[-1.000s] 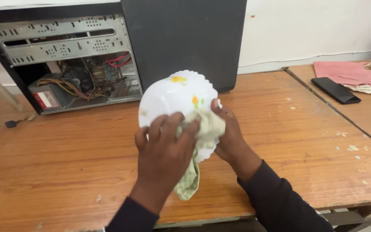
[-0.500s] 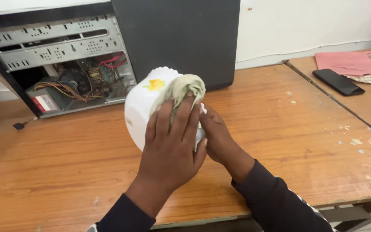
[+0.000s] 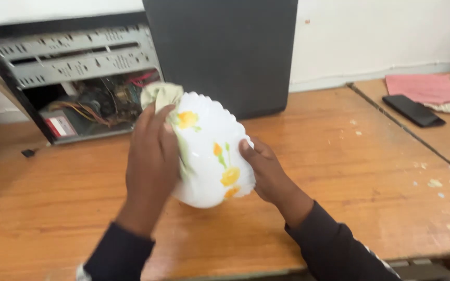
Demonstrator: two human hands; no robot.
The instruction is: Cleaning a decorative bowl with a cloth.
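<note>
Head view, looking down over a wooden desk (image 3: 339,171). Both hands raised above it, working a white bowl (image 3: 209,151) with a scalloped rim and yellow-orange flower prints. Bowl is off the desk surface, held in the air between the hands, its outer side turned toward the camera.

Right hand (image 3: 266,169) grips the bowl's right edge: thumb visible on the outer face, remaining fingers curled out of sight behind the rim. Dark sleeve runs down to the lower right.

Left hand (image 3: 152,156) lies flat against the bowl's left side, fingers together and pressed down on a pale green cloth (image 3: 160,96). Cloth bunches out above the fingertips at the bowl's upper left edge; a strip of it also shows under the palm against the white surface.

Behind the hands, at the wall: an open computer case (image 3: 79,83), metal frame and coloured wiring exposed, and beside it a dark grey panel (image 3: 220,52) standing upright. On the neighbouring desk far right, a black phone (image 3: 413,110) lying next to a pink cloth (image 3: 428,89).
</note>
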